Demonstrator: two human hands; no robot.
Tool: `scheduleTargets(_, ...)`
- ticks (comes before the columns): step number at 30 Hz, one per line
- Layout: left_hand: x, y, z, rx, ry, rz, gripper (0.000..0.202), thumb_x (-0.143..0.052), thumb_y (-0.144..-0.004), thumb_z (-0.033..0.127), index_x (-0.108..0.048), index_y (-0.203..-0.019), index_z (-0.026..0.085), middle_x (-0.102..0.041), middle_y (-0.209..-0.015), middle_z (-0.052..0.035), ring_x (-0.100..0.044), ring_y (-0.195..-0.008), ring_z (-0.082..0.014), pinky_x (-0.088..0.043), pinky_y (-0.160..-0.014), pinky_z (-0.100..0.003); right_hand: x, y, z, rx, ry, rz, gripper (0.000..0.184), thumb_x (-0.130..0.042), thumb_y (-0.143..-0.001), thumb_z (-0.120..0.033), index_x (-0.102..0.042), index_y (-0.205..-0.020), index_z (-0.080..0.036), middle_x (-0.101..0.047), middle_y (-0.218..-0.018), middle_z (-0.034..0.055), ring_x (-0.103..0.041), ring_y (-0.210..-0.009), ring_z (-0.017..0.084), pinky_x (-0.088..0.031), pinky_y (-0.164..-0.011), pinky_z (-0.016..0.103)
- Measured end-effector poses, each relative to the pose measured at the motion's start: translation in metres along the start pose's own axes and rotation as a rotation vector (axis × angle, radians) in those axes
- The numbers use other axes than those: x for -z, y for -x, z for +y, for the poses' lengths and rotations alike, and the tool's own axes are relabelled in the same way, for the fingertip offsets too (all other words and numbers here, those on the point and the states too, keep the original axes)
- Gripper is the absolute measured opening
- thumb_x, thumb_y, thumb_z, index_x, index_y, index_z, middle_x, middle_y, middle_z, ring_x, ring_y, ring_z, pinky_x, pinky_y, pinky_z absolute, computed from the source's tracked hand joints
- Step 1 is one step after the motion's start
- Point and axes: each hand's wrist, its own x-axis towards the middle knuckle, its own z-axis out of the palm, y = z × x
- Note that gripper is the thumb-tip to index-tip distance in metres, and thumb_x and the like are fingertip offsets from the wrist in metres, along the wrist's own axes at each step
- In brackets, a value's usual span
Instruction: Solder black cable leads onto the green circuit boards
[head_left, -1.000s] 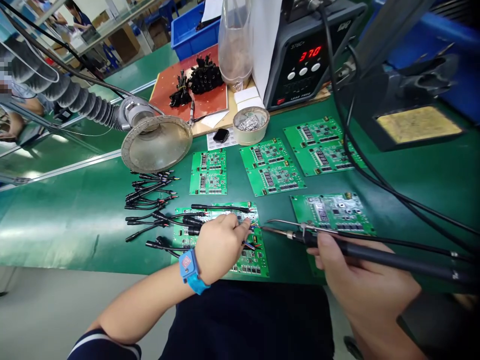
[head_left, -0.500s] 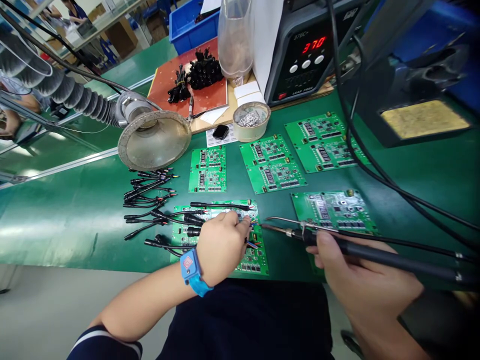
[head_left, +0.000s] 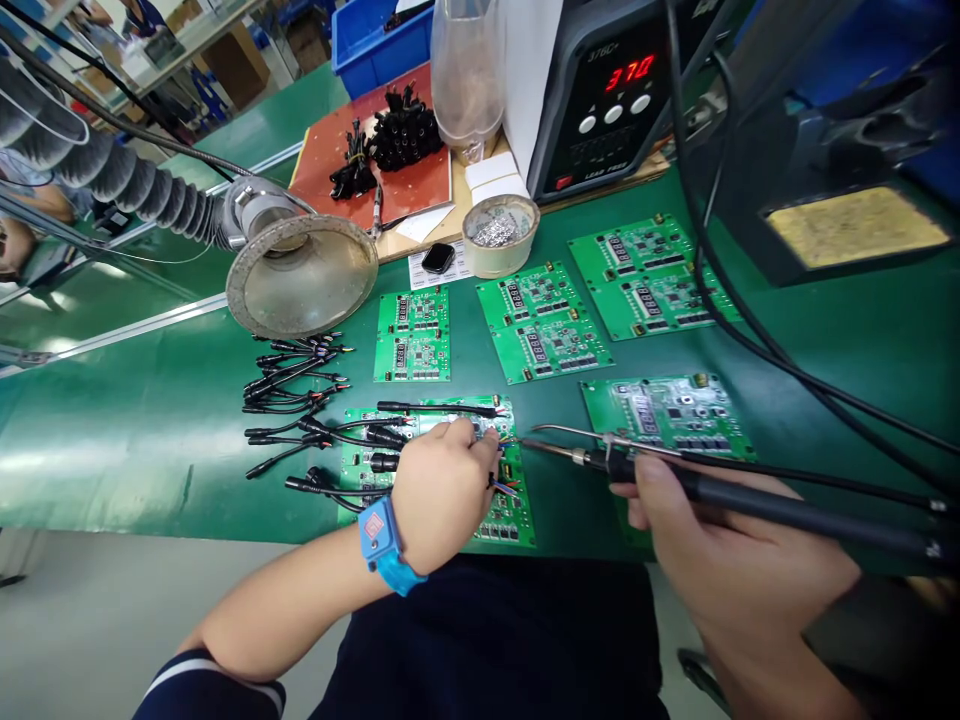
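Note:
My left hand (head_left: 442,495) pinches thin coloured wire ends at a green circuit board (head_left: 504,525), with a blue wrist strap (head_left: 382,540) on that wrist. Black cables (head_left: 435,409) lie across the board around the hand. My right hand (head_left: 720,540) grips a black soldering iron (head_left: 772,513), whose fine tip sits just right of the wire ends, apart from them as far as I can see. A thin metal wire guide (head_left: 577,434) runs above the iron's tip. The joint area is partly hidden by my left fingers.
Several green circuit boards (head_left: 544,325) lie on the green mat, with a bundle of black cables (head_left: 289,390) to the left. Behind stand a round fume hood (head_left: 300,275), a soldering station (head_left: 607,100) reading 370, and a yellow-sponge iron stand (head_left: 855,225).
The whole view has drifted slightly up and left with my head. Both hands hold the same grip, and the iron's tip stays close to the wire ends.

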Motion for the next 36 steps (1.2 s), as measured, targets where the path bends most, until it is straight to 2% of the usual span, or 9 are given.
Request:
scheduleTargets(9,0.004,0.000,0.001,-0.004,0.009,-0.028,0.026,-0.045,-0.085,0.021,-0.056,-0.108,0.019,-0.052,-0.073,-0.0029,-0.052,-0.067,-0.0178,-0.042,-0.054,-0.028,0.003,-0.002,-0.005,-0.025,-0.052,-0.070,0.011,-0.065,-0.067,-0.027,-0.062,-0.062,-0.018,-0.059,-0.052,-0.0019,-0.058,-0.048,0.015,-0.051,-0.055,0.028)
scheduleTargets(13,0.009,-0.003,0.002,-0.038,-0.018,-0.107,0.030,-0.047,-0.081,0.013,-0.055,-0.108,0.023,-0.052,-0.074,-0.0025,-0.052,-0.066,-0.0181,-0.043,-0.053,-0.028,0.002,-0.003,-0.006,0.024,-0.084,-0.051,0.007,-0.066,-0.065,-0.023,-0.062,-0.063,-0.018,-0.059,-0.051,-0.0028,-0.057,-0.045,0.013,-0.050,-0.050,0.025)
scheduleTargets(16,0.013,-0.008,0.002,-0.084,-0.055,-0.172,0.028,-0.047,-0.079,0.011,-0.058,-0.103,0.020,-0.051,-0.073,-0.0037,-0.052,-0.065,-0.0193,-0.044,-0.052,-0.029,0.001,-0.001,-0.004,0.052,-0.104,-0.057,0.007,-0.067,-0.064,-0.021,-0.062,-0.065,-0.017,-0.060,-0.054,-0.0023,-0.057,-0.046,0.013,-0.047,-0.044,0.023)
scheduleTargets(22,0.018,-0.014,0.004,-0.119,-0.084,-0.233,0.024,-0.049,-0.076,0.010,-0.059,-0.096,0.015,-0.051,-0.073,-0.0054,-0.053,-0.065,-0.0200,-0.045,-0.051,-0.030,0.001,0.001,-0.001,0.062,-0.077,-0.055,0.008,-0.067,-0.064,-0.024,-0.062,-0.062,-0.018,-0.059,-0.053,-0.0017,-0.058,-0.048,0.014,-0.049,-0.047,0.026)
scheduleTargets(30,0.018,-0.015,0.008,-0.138,-0.119,-0.227,0.016,-0.045,-0.078,0.008,-0.057,-0.087,0.013,-0.050,-0.075,-0.0072,-0.053,-0.069,-0.0203,-0.046,-0.051,-0.029,0.008,-0.007,-0.022,-0.109,0.010,0.022,0.018,-0.060,-0.070,-0.027,-0.056,-0.055,-0.018,-0.055,-0.047,-0.0018,-0.053,-0.041,0.012,-0.044,-0.040,0.025)
scheduleTargets(33,0.020,-0.015,0.009,-0.134,-0.131,-0.233,0.015,-0.044,-0.080,0.007,-0.056,-0.084,0.013,-0.050,-0.075,-0.0070,-0.053,-0.070,-0.0199,-0.045,-0.051,-0.028,0.004,-0.007,-0.017,-0.114,-0.041,0.006,0.013,-0.063,-0.068,-0.026,-0.059,-0.059,-0.017,-0.056,-0.048,-0.0017,-0.055,-0.044,0.014,-0.045,-0.042,0.025)
scheduleTargets(36,0.020,-0.015,0.008,-0.135,-0.123,-0.236,0.015,-0.044,-0.080,0.008,-0.057,-0.087,0.013,-0.050,-0.076,-0.0069,-0.053,-0.071,-0.0201,-0.046,-0.052,-0.028,0.000,-0.006,-0.010,-0.055,-0.040,-0.006,0.009,-0.065,-0.066,-0.026,-0.062,-0.062,-0.018,-0.057,-0.050,-0.0028,-0.057,-0.047,0.013,-0.048,-0.048,0.026)
